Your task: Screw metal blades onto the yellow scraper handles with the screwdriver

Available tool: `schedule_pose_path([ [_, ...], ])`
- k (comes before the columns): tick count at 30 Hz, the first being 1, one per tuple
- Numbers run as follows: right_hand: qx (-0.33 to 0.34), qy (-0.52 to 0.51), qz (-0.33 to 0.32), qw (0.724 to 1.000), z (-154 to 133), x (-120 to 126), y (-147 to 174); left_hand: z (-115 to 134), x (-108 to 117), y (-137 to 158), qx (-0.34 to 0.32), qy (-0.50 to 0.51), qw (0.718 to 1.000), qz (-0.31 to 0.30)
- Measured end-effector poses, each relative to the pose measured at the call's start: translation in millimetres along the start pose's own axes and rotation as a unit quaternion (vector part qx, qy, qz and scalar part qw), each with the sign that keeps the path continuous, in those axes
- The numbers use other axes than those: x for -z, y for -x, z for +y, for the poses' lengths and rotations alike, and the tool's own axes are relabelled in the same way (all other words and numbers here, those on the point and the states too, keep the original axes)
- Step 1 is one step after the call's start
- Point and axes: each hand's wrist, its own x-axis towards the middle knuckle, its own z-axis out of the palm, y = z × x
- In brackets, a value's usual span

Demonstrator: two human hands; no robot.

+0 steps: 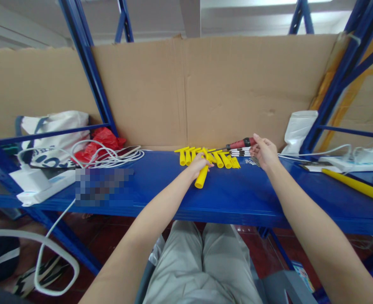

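Observation:
My left hand (199,165) is closed around a yellow tube-shaped plastic piece (201,178), whose round end points toward me. Pinched in my right hand (265,152) is the end of a screwdriver (240,143) with a red and black handle. Its thin shaft points left, to the upper part of the held yellow piece; whether the tip touches it cannot be made out. Behind and beside my left hand lie several similar yellow pieces (226,161) in a row. Small metallic bits, perhaps screws (251,161), lie by my right fingers.
A cardboard panel (230,88) stands behind the blue shelf (161,185). White cables (123,158), a red bag (105,141) and a power strip (50,190) are at left. A white pouch (298,133) and a long yellow piece (357,185) are at right. Blue posts (93,71) flank the area.

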Motion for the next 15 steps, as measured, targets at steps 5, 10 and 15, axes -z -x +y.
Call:
schedule_pose_path([
  [5, 0.011, -0.012, 0.043, 0.999, 3.0, 3.8, -4.9, 1.1, -1.9, 1.7, -0.004, 0.01, 1.0, -0.017],
  [10, 0.004, -0.013, 0.097, 0.995, 1.5, 4.4, -6.2, 3.3, -2.9, 3.7, -0.023, 0.03, 0.999, -0.026],
  [15, -0.022, 0.028, 0.12, 0.992, -1.0, -1.4, -0.3, 5.6, -1.7, 3.5, -0.043, 0.054, 0.997, 0.017],
])
